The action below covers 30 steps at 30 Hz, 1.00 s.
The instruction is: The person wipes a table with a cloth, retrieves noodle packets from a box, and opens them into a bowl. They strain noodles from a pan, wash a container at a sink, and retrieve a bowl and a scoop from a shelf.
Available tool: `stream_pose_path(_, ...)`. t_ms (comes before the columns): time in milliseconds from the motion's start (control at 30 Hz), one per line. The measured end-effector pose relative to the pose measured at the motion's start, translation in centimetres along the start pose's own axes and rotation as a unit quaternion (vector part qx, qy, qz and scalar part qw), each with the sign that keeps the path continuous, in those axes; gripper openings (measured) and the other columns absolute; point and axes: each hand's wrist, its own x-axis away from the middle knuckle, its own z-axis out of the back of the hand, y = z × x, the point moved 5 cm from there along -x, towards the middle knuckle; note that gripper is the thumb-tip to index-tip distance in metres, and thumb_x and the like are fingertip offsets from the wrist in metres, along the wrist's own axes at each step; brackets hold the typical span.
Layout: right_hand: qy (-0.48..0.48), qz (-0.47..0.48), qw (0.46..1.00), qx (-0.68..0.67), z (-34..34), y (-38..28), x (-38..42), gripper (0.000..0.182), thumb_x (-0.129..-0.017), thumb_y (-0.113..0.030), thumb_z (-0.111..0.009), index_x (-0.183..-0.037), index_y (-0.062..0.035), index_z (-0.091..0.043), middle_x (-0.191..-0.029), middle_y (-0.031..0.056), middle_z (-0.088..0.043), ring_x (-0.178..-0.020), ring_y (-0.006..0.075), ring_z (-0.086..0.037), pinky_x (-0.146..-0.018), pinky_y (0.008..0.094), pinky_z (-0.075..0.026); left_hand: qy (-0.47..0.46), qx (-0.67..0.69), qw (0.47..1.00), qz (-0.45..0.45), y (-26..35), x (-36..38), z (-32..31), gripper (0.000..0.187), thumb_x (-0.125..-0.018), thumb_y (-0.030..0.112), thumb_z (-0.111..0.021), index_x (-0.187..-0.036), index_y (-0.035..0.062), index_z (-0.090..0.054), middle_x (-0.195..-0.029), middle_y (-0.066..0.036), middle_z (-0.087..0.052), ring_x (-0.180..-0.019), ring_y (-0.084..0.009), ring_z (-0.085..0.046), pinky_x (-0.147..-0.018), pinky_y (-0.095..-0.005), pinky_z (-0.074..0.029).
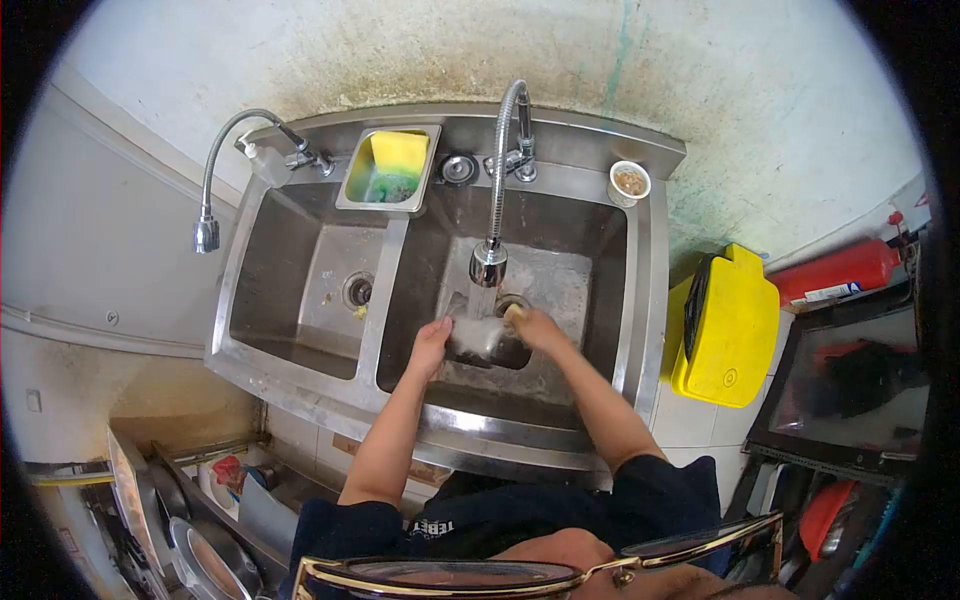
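Water runs from the right spring faucet into the right basin of a steel double sink. Under the stream is a dark metal container, partly hidden by splashing water. My left hand is closed on the container's left edge. On the other side my right hand is closed round a small yellowish sponge piece at the container's right rim.
A steel tray with a yellow sponge and green liquid sits on the sink's back edge. Left of it are a second faucet and a soap bottle. A white cup stands back right, beyond it a yellow bin.
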Motion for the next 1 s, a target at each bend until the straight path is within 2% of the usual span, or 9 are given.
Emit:
stream_pose_path(133,-0.046,-0.04,0.982,-0.176,-1.2,-2.0,-3.7,0.033,-0.082,-0.034,-0.048,-0.088,-0.0037,-0.06,-0.084,0.0183,-0.061,-0.084,0.0356,-0.058,-0.075,0.0444,-0.044,0.014,-0.032,0.999,-0.033,-3.9,-1.2,-1.2,0.035,-0.09,0.031,-0.048,-0.084,-0.0006,-0.061,-0.076,-0.002,-0.061,-0.07,-0.0085,-0.053,-0.066,-0.0238,-0.042)
stream_pose_path(267,0.109,0.072,0.974,0.184,-0.5,-11.2,-0.7,0.029,-0.078,-0.031,-0.053,-0.092,-0.0077,-0.061,-0.095,0.0134,-0.06,-0.088,0.0322,-0.058,-0.076,0.0433,-0.043,0.152,0.018,0.987,-0.054,-3.3,-1.8,-0.9,0.033,-0.091,0.03,-0.046,-0.085,0.0006,-0.061,-0.075,-0.003,-0.062,-0.071,-0.012,-0.056,-0.066,-0.0258,-0.044)
stream_pose_path(333,0.159,0.118,0.927,0.317,-2.0,-11.9,1.3,0.031,-0.077,-0.031,-0.055,-0.098,-0.0086,-0.06,-0.104,0.0106,-0.058,-0.093,0.0295,-0.056,-0.075,0.0417,-0.044,0.2,0.224,0.954,0.009,-1.7,-0.7,-1.8,0.03,-0.092,0.028,-0.043,-0.094,0.0015,-0.058,-0.088,-0.007,-0.061,-0.079,-0.0179,-0.059,-0.07,-0.0303,-0.047)
stream_pose_path(400,0.307,0.408,0.827,0.237,-2.8,-12.3,4.4,0.023,-0.072,-0.023,-0.059,-0.09,-0.0085,-0.06,-0.11,0.0105,-0.054,-0.106,0.0308,-0.049,-0.087,0.0488,-0.039,0.213,0.302,0.929,0.029,-1.6,-0.3,-1.4,0.029,-0.092,0.028,-0.042,-0.099,0.0026,-0.055,-0.096,-0.009,-0.059,-0.084,-0.0199,-0.058,-0.073,-0.0332,-0.048)
stream_pose_path(500,0.316,0.481,0.804,0.149,-3.1,-8.2,5.8,0.02,-0.071,-0.013,-0.059,-0.089,-0.0047,-0.057,-0.114,0.0128,-0.049,-0.112,0.0338,-0.043,-0.097,0.0496,-0.03,0.24,0.356,0.898,0.089,-1.3,0.8,-0.3,0.034,-0.093,0.032,-0.038,-0.112,0.0058,-0.049,-0.113,-0.01,-0.052,-0.098,-0.0236,-0.055,-0.082,-0.0403,-0.047)
stream_pose_path(767,0.508,0.203,0.819,-0.176,-1.4,-5.4,0.4,0.015,-0.077,-0.014,-0.055,-0.087,-0.0034,-0.057,-0.108,0.0203,-0.05,-0.103,0.0406,-0.048,-0.084,0.0481,-0.039,0.189,0.262,0.943,0.082,-0.9,0.4,3.2,0.041,-0.093,0.037,-0.036,-0.108,0.0029,-0.052,-0.104,-0.01,-0.058,-0.092,-0.023,-0.058,-0.079,-0.0379,-0.046)
stream_pose_path(833,0.278,-0.036,0.947,-0.158,-2.8,-2.6,-6.1,0.03,-0.074,-0.027,-0.059,-0.094,-0.0048,-0.057,-0.096,0.0186,-0.058,-0.09,0.0358,-0.057,-0.071,0.0444,-0.044,0.165,0.22,0.96,0.052,0.2,0.5,3.9,0.044,-0.093,0.039,-0.037,-0.108,0.0007,-0.053,-0.101,-0.01,-0.06,-0.089,-0.0223,-0.059,-0.078,-0.0352,-0.047)
stream_pose_path(900,0.258,-0.067,0.958,-0.103,-3.9,-0.6,-8.7,0.036,-0.072,-0.032,-0.06,-0.097,-0.0056,-0.056,-0.091,0.0178,-0.06,-0.085,0.0337,-0.059,-0.069,0.0434,-0.045,0.226,-0.094,0.966,0.083,3.4,2.6,4.1,0.043,-0.089,0.04,-0.049,-0.094,-0.0007,-0.06,-0.083,-0.006,-0.063,-0.072,-0.0156,-0.059,-0.064,-0.0289,-0.045)
stream_pose_path(1000,0.227,-0.064,0.969,0.071,-9.8,5.7,-14.7,0.042,-0.072,-0.038,-0.06,-0.099,-0.0068,-0.056,-0.089,0.017,-0.061,-0.083,0.0319,-0.061,-0.069,0.0423,-0.047,0.167,-0.245,0.954,-0.033,1.1,1.2,5.3,0.036,-0.08,0.036,-0.063,-0.076,-0.0003,-0.063,-0.067,-0.004,-0.062,-0.061,-0.0107,-0.055,-0.055,-0.0277,-0.042)
